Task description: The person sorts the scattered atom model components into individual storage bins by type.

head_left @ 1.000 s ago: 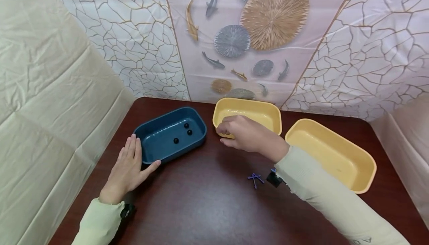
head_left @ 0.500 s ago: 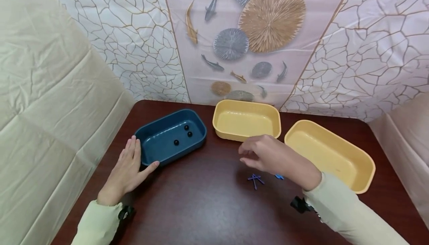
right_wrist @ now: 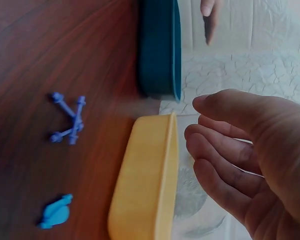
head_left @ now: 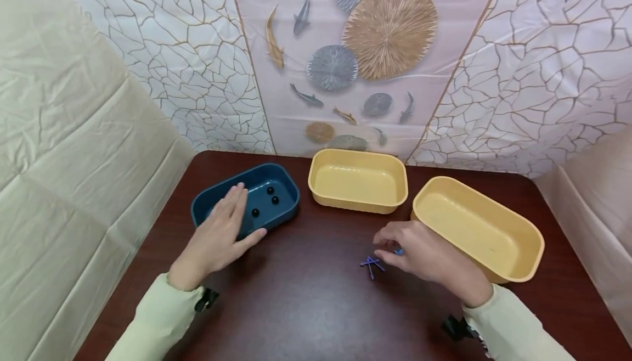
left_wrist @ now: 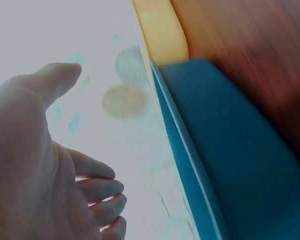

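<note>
My left hand (head_left: 217, 240) hovers over the near left part of the dark blue bin (head_left: 286, 210), fingers straight and thumb spread, holding nothing. In the bin lie several small black balls (head_left: 275, 200). My right hand (head_left: 424, 254) hangs above the table in front of the yellow bins, fingers loosely bent and nothing between them. Just left of its fingertips, small purple rods with knobbed ends (head_left: 371, 263) lie crossed on the table. A bright blue piece (right_wrist: 56, 212) lies near them, mostly hidden behind the right hand in the head view.
One yellow bin (head_left: 357, 206) stands at the back middle of the dark wooden table (head_left: 306, 300). Another, larger yellow bin (head_left: 474, 224) stands angled at the right, close to my right forearm. Patterned cloth (head_left: 197, 75) hangs behind the table.
My right hand has come away from the middle yellow bin, moving right and toward me, over the small pieces. My left hand has lifted off the blue bin's left rim and moved right over it.
</note>
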### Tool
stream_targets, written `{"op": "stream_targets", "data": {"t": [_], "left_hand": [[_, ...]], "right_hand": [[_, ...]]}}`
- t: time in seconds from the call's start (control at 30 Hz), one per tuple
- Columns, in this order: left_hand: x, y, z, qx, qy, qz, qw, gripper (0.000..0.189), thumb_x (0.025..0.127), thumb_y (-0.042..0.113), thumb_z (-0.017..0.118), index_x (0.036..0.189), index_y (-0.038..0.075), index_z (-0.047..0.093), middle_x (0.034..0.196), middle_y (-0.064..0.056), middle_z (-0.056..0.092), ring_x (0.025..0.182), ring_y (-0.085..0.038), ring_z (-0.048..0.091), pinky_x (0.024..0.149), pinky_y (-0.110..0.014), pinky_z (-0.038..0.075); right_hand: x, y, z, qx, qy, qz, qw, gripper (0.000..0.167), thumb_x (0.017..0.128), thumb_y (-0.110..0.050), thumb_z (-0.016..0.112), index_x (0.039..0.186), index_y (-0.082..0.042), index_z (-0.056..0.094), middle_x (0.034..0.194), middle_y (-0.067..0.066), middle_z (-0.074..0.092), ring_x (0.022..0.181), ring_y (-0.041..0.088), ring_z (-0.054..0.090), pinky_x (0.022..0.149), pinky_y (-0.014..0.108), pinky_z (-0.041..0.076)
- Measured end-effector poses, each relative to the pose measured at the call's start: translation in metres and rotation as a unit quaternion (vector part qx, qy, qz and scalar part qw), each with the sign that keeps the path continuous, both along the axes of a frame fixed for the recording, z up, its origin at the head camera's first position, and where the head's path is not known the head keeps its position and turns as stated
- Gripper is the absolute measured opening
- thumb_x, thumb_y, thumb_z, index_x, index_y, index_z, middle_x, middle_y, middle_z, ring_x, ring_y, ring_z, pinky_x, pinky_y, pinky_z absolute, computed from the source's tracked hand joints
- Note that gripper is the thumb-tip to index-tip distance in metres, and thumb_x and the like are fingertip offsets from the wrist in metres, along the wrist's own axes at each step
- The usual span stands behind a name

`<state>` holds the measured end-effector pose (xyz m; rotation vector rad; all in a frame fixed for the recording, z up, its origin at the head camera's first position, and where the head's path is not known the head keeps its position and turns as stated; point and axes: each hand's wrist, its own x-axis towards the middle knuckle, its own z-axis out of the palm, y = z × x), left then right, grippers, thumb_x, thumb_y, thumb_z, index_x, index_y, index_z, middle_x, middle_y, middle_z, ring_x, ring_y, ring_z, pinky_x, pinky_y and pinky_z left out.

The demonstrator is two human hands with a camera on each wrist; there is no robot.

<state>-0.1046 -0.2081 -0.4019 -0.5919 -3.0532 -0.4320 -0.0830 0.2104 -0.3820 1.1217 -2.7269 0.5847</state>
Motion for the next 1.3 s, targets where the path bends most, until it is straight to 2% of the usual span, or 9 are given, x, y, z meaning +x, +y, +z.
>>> {"op": "stream_targets", "data": {"t": [0.1,0.23,0.37,0.47,0.67,0.83,1.0,1.13,1.3], "left_hand": [[-0.003,0.025,0.001,-0.012,0.002,-0.024,0.9996,0.102,0.100,0.066,0.056,0.168,0.001,0.018,0.179,-0.016,0.013,0.166,-0.038,0.016,0.132,-0.057,0.023],[-0.009,0.055,-0.003,-0.021,-0.004,-0.048,0.9986,0.100,0.100,0.067,0.055,0.168,0.002,0.020,0.179,-0.013,0.014,0.166,-0.033,0.016,0.133,-0.052,0.022],[-0.022,0.080,-0.010,-0.024,-0.007,-0.062,0.9977,0.093,0.104,0.062,0.052,0.168,0.001,0.020,0.178,-0.015,0.015,0.167,-0.031,0.015,0.134,-0.050,0.020],[-0.035,0.099,-0.015,-0.021,-0.009,-0.057,0.9981,0.087,0.108,0.058,0.047,0.168,0.001,0.019,0.179,-0.014,0.013,0.167,-0.030,0.013,0.135,-0.048,0.019],[-0.062,0.132,-0.023,-0.017,0.012,-0.033,0.9993,0.085,0.110,0.054,0.044,0.168,-0.001,0.016,0.178,-0.017,0.014,0.167,-0.031,0.014,0.135,-0.048,0.020],[-0.088,0.145,-0.032,-0.009,0.003,-0.004,0.9999,0.085,0.110,0.055,0.040,0.167,-0.003,0.015,0.178,-0.019,0.011,0.167,-0.033,0.011,0.136,-0.048,0.015],[-0.110,0.147,-0.041,-0.010,-0.013,0.028,0.9995,0.089,0.108,0.060,0.036,0.168,-0.001,0.012,0.179,-0.017,0.010,0.167,-0.031,0.010,0.137,-0.045,0.011],[-0.120,0.149,-0.042,-0.022,-0.012,0.027,0.9993,0.098,0.104,0.067,0.038,0.168,-0.001,0.012,0.179,-0.018,0.011,0.167,-0.032,0.011,0.137,-0.045,0.012],[-0.126,0.154,-0.042,-0.038,-0.018,0.014,0.9990,0.106,0.100,0.075,0.039,0.169,0.000,0.008,0.179,-0.017,0.006,0.168,-0.031,0.008,0.137,-0.043,0.010]], "right_hand": [[0.002,0.006,-0.006,-0.002,-0.014,-0.010,0.9999,0.013,0.086,-0.012,0.087,0.095,-0.011,0.078,0.087,-0.004,0.075,0.075,0.007,0.070,0.067,0.022,0.059],[0.004,0.012,-0.016,-0.005,-0.025,-0.017,0.9995,0.014,0.085,-0.012,0.087,0.095,-0.010,0.078,0.086,-0.004,0.075,0.074,0.007,0.069,0.066,0.023,0.058],[0.006,0.015,-0.026,-0.015,-0.030,-0.018,0.9993,0.014,0.084,-0.011,0.087,0.094,-0.009,0.077,0.085,-0.003,0.075,0.074,0.008,0.070,0.065,0.023,0.058],[0.006,0.016,-0.034,-0.030,-0.043,-0.017,0.9985,0.014,0.084,-0.008,0.087,0.094,-0.008,0.076,0.085,-0.002,0.076,0.073,0.006,0.069,0.064,0.026,0.060],[0.007,0.018,-0.044,-0.038,-0.080,-0.020,0.9958,0.012,0.086,-0.007,0.084,0.095,-0.008,0.076,0.086,-0.004,0.075,0.075,-0.001,0.067,0.065,0.024,0.059],[0.007,0.018,-0.046,-0.038,-0.093,-0.023,0.9947,0.011,0.088,-0.007,0.084,0.095,-0.010,0.076,0.087,-0.005,0.075,0.076,-0.002,0.067,0.065,0.022,0.059],[0.009,0.018,-0.049,-0.044,-0.096,-0.020,0.9942,0.011,0.088,-0.006,0.084,0.095,-0.009,0.076,0.087,-0.004,0.074,0.075,-0.003,0.066,0.065,0.022,0.059],[0.010,0.019,-0.050,-0.047,-0.102,-0.020,0.9934,0.011,0.088,-0.006,0.084,0.095,-0.009,0.076,0.086,-0.005,0.074,0.075,-0.004,0.066,0.064,0.021,0.059],[0.010,0.022,-0.049,-0.048,-0.106,-0.025,0.9929,0.010,0.088,-0.005,0.084,0.094,-0.009,0.076,0.085,-0.005,0.074,0.074,-0.003,0.066,0.064,0.022,0.060]]}}
